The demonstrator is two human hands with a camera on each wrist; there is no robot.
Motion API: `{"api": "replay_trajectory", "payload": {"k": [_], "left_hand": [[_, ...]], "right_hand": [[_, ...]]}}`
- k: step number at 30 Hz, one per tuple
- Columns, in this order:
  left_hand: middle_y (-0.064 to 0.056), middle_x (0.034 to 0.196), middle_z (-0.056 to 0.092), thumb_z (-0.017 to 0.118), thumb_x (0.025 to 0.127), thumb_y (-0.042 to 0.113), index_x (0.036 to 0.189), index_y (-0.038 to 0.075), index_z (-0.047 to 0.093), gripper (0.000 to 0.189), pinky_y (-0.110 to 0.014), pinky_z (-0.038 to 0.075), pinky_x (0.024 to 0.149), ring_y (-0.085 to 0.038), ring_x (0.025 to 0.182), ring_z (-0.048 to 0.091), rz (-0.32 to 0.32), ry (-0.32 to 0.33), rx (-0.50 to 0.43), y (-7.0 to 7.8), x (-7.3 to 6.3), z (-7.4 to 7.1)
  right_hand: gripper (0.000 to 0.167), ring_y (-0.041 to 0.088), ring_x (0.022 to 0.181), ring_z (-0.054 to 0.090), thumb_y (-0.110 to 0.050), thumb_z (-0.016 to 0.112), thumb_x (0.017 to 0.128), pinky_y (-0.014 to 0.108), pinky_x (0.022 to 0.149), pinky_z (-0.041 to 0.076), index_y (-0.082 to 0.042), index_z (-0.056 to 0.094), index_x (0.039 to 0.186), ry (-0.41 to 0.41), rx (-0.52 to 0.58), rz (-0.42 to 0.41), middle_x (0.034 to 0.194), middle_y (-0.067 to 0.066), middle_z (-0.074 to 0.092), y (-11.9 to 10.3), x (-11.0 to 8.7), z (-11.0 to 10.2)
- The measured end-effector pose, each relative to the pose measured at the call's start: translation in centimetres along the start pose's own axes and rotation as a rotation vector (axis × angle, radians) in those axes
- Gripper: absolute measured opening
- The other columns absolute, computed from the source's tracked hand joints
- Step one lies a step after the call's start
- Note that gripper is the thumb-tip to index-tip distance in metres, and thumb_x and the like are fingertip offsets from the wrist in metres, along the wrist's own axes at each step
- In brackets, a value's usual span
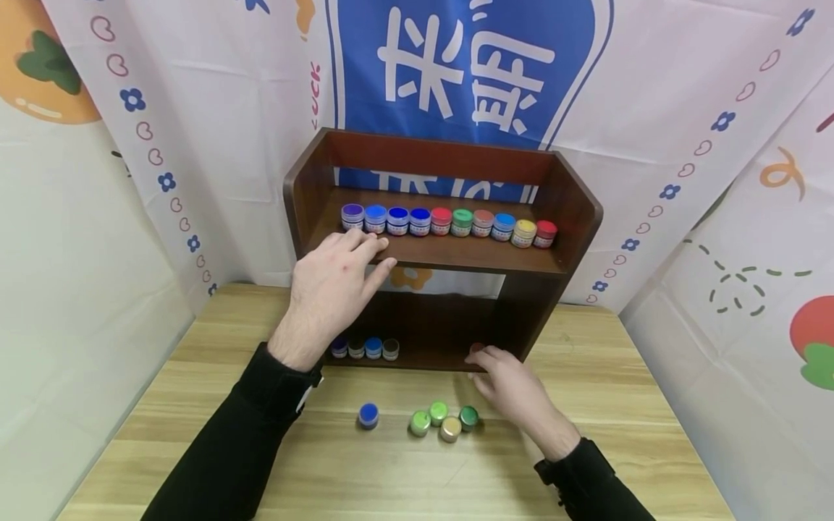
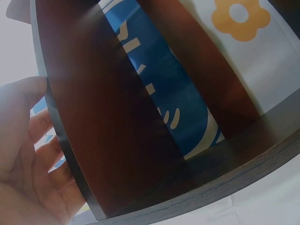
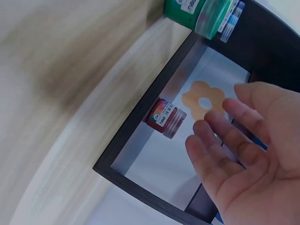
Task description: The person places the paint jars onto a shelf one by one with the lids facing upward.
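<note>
A row of paint jars with coloured lids (image 1: 441, 221) stands on the upper board of a dark brown wooden shelf (image 1: 456, 253). My left hand (image 1: 335, 278) rests at the front edge of that board, by the blue and purple jars at the row's left end; in the left wrist view its fingers (image 2: 40, 126) lie along the edge. Below, my right hand (image 1: 515, 387) is near a dark red paint jar (image 3: 166, 118) standing on the lower board. Its fingers (image 3: 206, 145) are loosely bent beside the jar, apart from it, with nothing held.
Several jars (image 1: 373, 349) stand at the left of the lower board. On the wooden table (image 1: 274, 449) in front are a blue-lidded jar (image 1: 368, 415) and a group of green jars (image 1: 420, 422) with a tan one (image 1: 450, 428). Printed cloth (image 1: 247, 159) hangs behind.
</note>
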State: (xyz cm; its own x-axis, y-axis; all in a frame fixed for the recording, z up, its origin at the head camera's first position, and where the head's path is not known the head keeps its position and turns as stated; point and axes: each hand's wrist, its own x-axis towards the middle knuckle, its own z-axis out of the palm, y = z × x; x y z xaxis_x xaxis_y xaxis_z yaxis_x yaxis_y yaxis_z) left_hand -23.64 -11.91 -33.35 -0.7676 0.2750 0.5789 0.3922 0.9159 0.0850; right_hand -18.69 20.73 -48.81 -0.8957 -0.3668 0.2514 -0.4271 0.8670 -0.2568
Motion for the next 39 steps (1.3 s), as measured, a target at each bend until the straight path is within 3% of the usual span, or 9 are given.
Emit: {"api": "replay_trajectory", "payload": {"k": [7, 14, 25, 29, 39], "left_hand": [[-0.010, 0.138, 0.082, 0.070, 0.117, 0.054, 0.149, 0.020, 0.080, 0.048, -0.048, 0.074, 0.094, -0.035, 0.127, 0.080, 0.005, 0.007, -0.001, 0.0, 0.0, 0.0], [-0.010, 0.137, 0.082, 0.071, 0.117, 0.054, 0.149, 0.020, 0.080, 0.048, -0.048, 0.074, 0.092, -0.035, 0.126, 0.081, 0.003, 0.008, 0.002, 0.0, 0.0, 0.0], [-0.010, 0.137, 0.082, 0.070, 0.117, 0.055, 0.149, 0.020, 0.080, 0.048, -0.048, 0.074, 0.093, -0.035, 0.127, 0.080, 0.002, 0.009, -0.001, 0.0, -0.1, 0.1], [-0.010, 0.138, 0.082, 0.070, 0.117, 0.054, 0.149, 0.020, 0.080, 0.048, -0.048, 0.074, 0.094, -0.035, 0.127, 0.080, -0.001, 0.006, -0.002, 0.0, 0.0, 0.1], [-0.010, 0.136, 0.082, 0.070, 0.117, 0.054, 0.149, 0.019, 0.080, 0.048, -0.048, 0.074, 0.093, -0.035, 0.127, 0.080, 0.002, 0.015, -0.001, 0.0, -0.1, 0.2]], "right_hand": [[0.024, 0.027, 0.119, 0.083, -0.012, 0.086, 0.106, 0.048, 0.105, 0.072, -0.008, 0.085, 0.129, -0.043, 0.011, -0.135, 0.128, 0.007, 0.085, 0.2, -1.2, -0.1], [0.029, 0.021, 0.120, 0.081, -0.014, 0.086, 0.107, 0.045, 0.105, 0.072, -0.013, 0.084, 0.136, -0.136, 0.029, -0.227, 0.133, 0.003, 0.083, 0.5, -2.2, -0.3], [0.033, 0.008, 0.115, 0.076, -0.012, 0.090, 0.102, 0.033, 0.102, 0.070, -0.017, 0.084, 0.135, -0.245, 0.108, -0.294, 0.129, -0.005, 0.081, 0.9, -3.1, 0.1], [0.035, 0.008, 0.119, 0.076, -0.010, 0.091, 0.101, 0.034, 0.105, 0.070, -0.018, 0.084, 0.134, -0.278, 0.128, -0.290, 0.131, -0.005, 0.081, 1.0, -3.3, 0.2], [0.028, 0.008, 0.115, 0.076, -0.004, 0.091, 0.100, 0.026, 0.099, 0.070, -0.015, 0.084, 0.125, -0.283, 0.177, -0.274, 0.126, -0.004, 0.080, 1.1, -3.4, 0.7]]}}
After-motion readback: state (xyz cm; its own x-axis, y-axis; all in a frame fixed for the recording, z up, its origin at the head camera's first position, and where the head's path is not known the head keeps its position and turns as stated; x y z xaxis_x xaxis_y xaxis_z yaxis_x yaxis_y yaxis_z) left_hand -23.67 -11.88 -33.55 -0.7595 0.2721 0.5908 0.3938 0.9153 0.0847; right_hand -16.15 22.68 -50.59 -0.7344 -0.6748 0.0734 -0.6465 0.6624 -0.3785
